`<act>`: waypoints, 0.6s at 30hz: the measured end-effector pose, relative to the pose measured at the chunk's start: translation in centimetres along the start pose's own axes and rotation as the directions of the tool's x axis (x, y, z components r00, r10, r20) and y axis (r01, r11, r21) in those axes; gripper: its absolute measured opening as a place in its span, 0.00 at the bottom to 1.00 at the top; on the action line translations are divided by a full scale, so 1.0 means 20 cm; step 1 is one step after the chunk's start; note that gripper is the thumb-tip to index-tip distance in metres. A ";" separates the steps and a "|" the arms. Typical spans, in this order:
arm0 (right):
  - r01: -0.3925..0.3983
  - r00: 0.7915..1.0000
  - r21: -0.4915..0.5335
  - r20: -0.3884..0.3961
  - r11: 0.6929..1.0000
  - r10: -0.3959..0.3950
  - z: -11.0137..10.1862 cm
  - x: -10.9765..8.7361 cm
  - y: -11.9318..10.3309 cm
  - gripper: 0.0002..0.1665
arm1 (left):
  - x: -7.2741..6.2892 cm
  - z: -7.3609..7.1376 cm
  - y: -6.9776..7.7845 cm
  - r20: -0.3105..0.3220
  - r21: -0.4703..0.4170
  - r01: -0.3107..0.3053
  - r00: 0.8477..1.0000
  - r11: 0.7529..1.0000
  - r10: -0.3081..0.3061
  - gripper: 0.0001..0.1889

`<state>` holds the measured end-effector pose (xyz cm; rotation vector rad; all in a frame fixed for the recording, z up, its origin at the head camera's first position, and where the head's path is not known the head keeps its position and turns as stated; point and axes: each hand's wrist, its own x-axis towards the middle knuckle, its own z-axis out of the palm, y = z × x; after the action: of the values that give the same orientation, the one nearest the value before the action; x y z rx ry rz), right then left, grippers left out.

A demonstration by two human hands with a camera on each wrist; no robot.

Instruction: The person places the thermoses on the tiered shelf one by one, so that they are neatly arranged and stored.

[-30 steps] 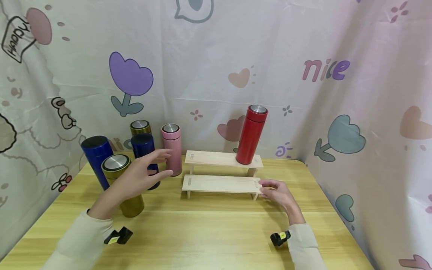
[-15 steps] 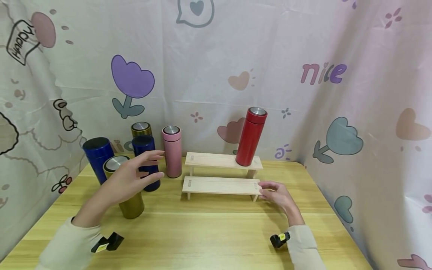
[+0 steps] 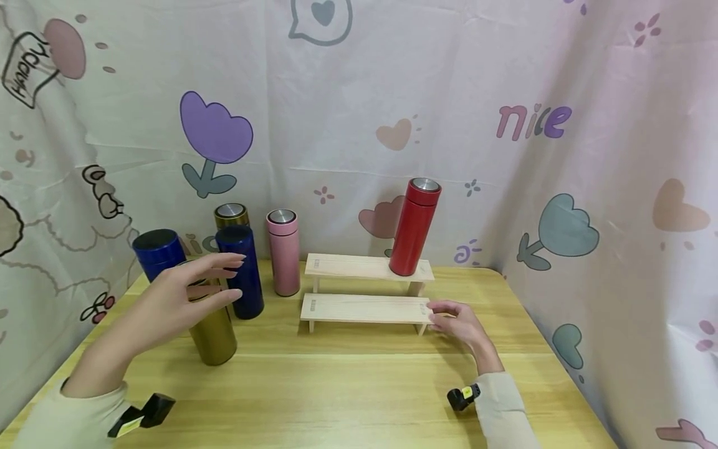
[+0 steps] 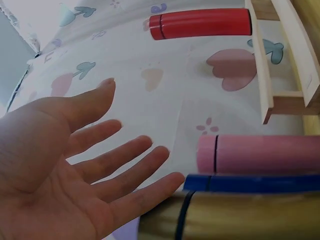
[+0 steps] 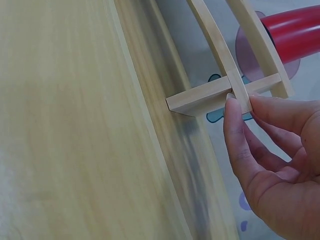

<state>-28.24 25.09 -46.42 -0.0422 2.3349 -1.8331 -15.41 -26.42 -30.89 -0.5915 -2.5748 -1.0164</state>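
My left hand (image 3: 171,302) hovers over the left side of the table, fingers spread and holding nothing. In the head view it overlaps a gold thermos (image 3: 215,340) and a blue one (image 3: 159,252). A second blue thermos (image 3: 249,293) stands just past its fingertips, beside a pink thermos (image 3: 285,262). Another gold thermos (image 3: 231,215) is mostly hidden behind. At the right, my right hand (image 3: 460,324) pinches the right end of the lower wooden shelf (image 3: 364,308) between thumb and fingers. On the upper shelf (image 3: 348,266) a red thermos (image 3: 412,231) stands near the right end.
The pale wooden table (image 3: 336,393) carries everything. A printed cloth (image 3: 336,93) hangs close behind it and along both sides. The upper shelf stands directly behind the lower one.
My left hand has drawn back to the left and toward me, away from the pink thermos. My right hand stays at the lower shelf's end; the thermoses have not moved.
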 end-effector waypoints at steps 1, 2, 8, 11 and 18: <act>0.000 1.000 0.003 -0.001 1.000 0.000 0.00 0.00 0.00 0.24 | -0.01 -0.02 -0.01 0.003 0.003 0.011 1.000 1.000 -0.011 0.26; 0.002 1.000 0.004 0.001 1.000 -0.002 0.00 0.00 0.00 0.25 | -0.02 -0.03 -0.01 0.008 0.007 0.024 1.000 1.000 -0.024 0.26; 0.006 1.000 0.006 0.007 1.000 -0.006 0.00 0.01 0.00 0.25 | -0.09 -0.13 -0.07 -0.008 0.041 0.077 0.997 0.996 -0.077 0.27; 0.009 1.000 0.005 0.009 1.000 -0.009 0.00 0.01 0.00 0.25 | -0.12 -0.16 -0.11 -0.058 0.022 0.054 0.997 0.998 -0.052 0.26; 0.007 1.000 0.003 0.008 1.000 -0.007 0.00 0.01 0.00 0.24 | -0.15 -0.22 -0.20 -0.140 -0.010 0.071 0.988 0.997 -0.072 0.29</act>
<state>-28.40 25.14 -46.45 -0.0571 2.3292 -1.8360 -14.08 -33.00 -31.31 -0.4160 -2.4862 -1.0486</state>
